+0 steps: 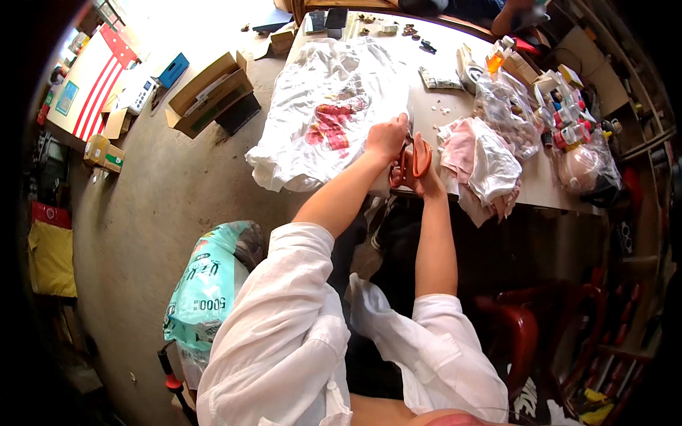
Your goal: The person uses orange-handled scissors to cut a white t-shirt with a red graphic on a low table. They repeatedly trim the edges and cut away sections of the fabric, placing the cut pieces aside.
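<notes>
A white cloth (pixel 284 121) with a red print lies spread and rumpled over the left part of the table. At its right edge my left hand (pixel 387 138) is closed, seemingly pinching that edge; its fingertips are mostly hidden. Just below, my right hand (pixel 428 183) wraps round a pair of scissors (pixel 420 157) with orange-red handles. The blades point away from me, close beside my left hand, and are mostly out of sight. To the right of the scissors sits a crumpled pile of pink and white cloth (pixel 490 167) that hangs over the table's front edge.
Clear plastic bags (pixel 506 106) and several bottles (pixel 572 135) crowd the table's right side. Small dark objects (pixel 428 46) lie at the back near another person's hand (pixel 506 15). An open cardboard box (pixel 209 92) and a teal bag (pixel 206 277) stand left; a red-brown chair (pixel 522 334) stands right.
</notes>
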